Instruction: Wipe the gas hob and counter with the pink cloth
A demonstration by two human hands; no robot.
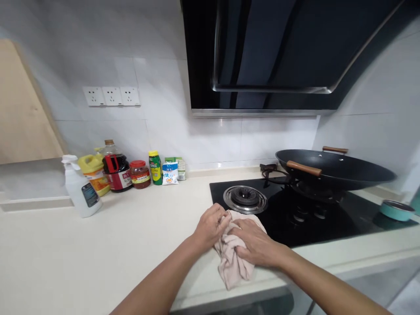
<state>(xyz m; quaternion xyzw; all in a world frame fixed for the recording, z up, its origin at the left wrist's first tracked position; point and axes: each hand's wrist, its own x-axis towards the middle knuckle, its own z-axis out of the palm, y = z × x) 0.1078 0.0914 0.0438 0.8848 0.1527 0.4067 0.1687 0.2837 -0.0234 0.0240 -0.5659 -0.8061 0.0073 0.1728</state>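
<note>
Bunching a pale pink cloth (234, 256) low in the middle of the frame, the person's two hands meet at the front edge of the cream tabletop (98, 245); the left hand (211, 226) has its grip closed on the cloth's upper left corner, fingers curled into the fabric; the right hand (257, 243) lies over the cloth with its grip closed on a fold, thumb tucked against the material; the cloth's lower end hangs crumpled toward the tabletop's lip, while its upper end touches the near left corner of the black glass hob (295, 221). Just behind the hands sits a round steel burner (245, 199); to the right of it, a dark wok (334, 168) with wooden handles rests on the second burner; at the far right edge a small teal bowl (396, 210) stands beside the hob. Toward the left middle, a white spray bottle (80, 187) stands apart from a row of condiment bottles (131, 170) along the white tiled wall; above them, three sockets (111, 96); filling the upper right, a black extractor hood (278, 57).
</note>
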